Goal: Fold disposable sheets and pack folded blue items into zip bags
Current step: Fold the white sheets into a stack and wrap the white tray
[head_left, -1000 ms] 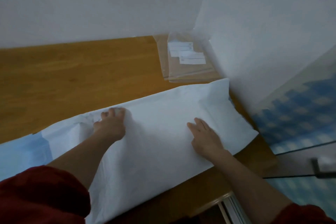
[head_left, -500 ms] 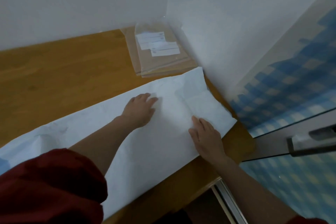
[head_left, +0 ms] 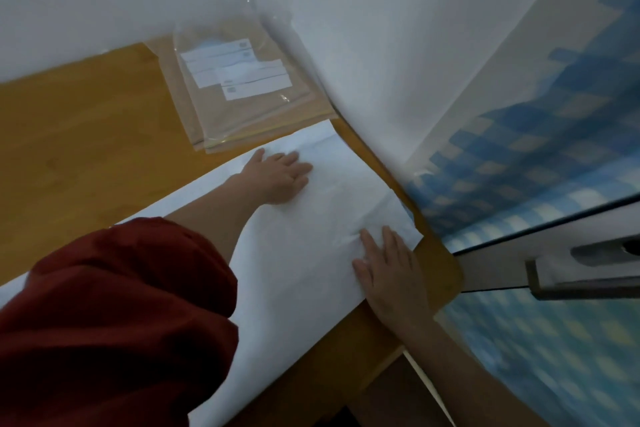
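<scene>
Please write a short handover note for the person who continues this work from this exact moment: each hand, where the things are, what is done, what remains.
Left hand: flat, palm down on the white sheet, near its far edge.
Right hand: flat on the sheet's near right corner, fingers spread.
Sheet: lies as a long band across the wooden table.
Zip bags: stacked in the far corner, untouched.
Done: sheet looks partly folded and pressed flat.
Left: finish folding; nothing is bagged yet.
</scene>
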